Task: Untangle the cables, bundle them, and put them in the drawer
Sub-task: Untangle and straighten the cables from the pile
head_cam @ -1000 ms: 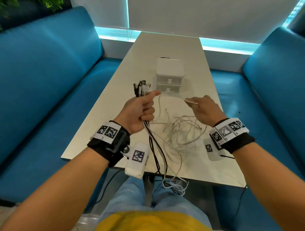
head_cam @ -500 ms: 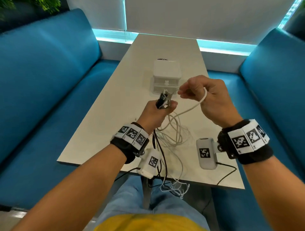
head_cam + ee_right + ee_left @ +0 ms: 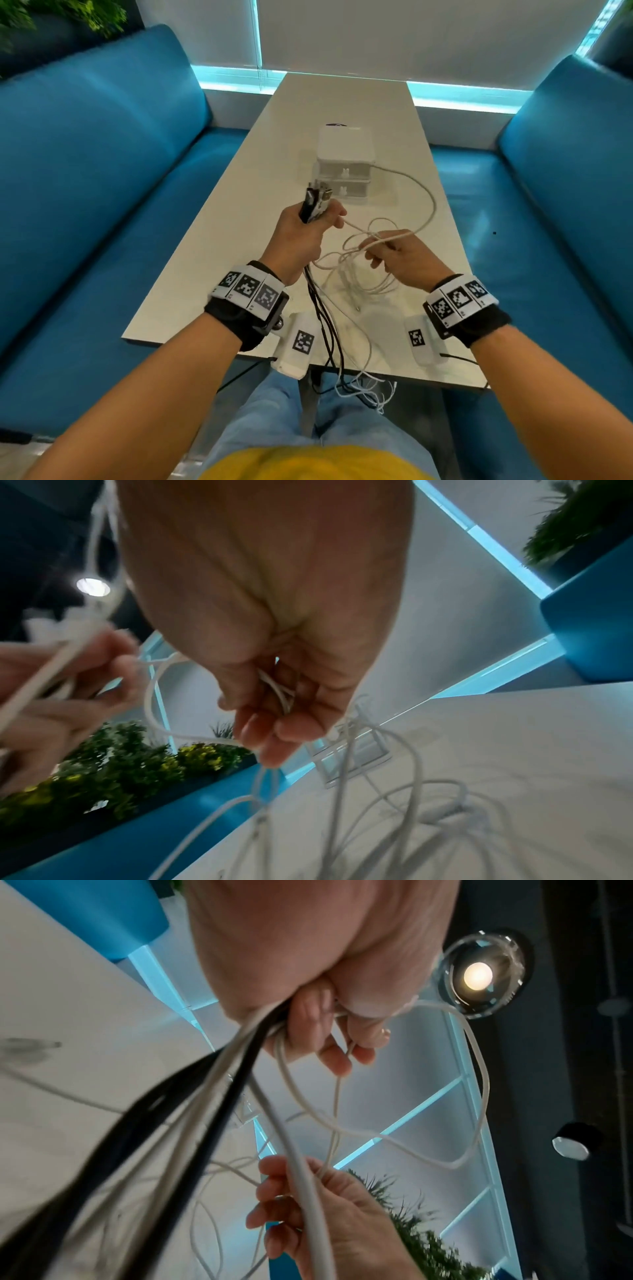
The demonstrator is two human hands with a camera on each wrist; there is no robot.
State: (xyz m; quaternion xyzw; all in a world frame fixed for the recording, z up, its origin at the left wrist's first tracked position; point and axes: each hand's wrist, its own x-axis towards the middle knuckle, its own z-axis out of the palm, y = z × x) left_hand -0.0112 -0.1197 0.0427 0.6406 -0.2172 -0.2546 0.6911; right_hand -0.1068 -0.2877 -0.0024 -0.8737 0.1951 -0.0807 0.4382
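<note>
My left hand (image 3: 305,236) grips a bunch of black and white cables (image 3: 317,202) upright, plug ends sticking up above the fist; the same cables (image 3: 219,1096) run down out of the fist in the left wrist view. They trail down over the table's near edge (image 3: 342,377). My right hand (image 3: 394,253) pinches white cable (image 3: 394,237), a strand of which loops far to the right and back toward the drawer unit. White loops (image 3: 356,274) lie tangled on the table between my hands. In the right wrist view my fingers (image 3: 274,723) curl round thin white strands. The white two-drawer unit (image 3: 344,161) stands beyond, both drawers closed.
The long pale table (image 3: 239,212) runs between two blue sofas (image 3: 85,171), with a window wall at the far end. Cable ends (image 3: 366,394) dangle below the near edge above my knees. A dark round object (image 3: 337,125) sits behind the drawer unit.
My right hand came down from near the drawer unit to a lower spot close to the left hand, still holding white cable. A wide loop now swings out to the right.
</note>
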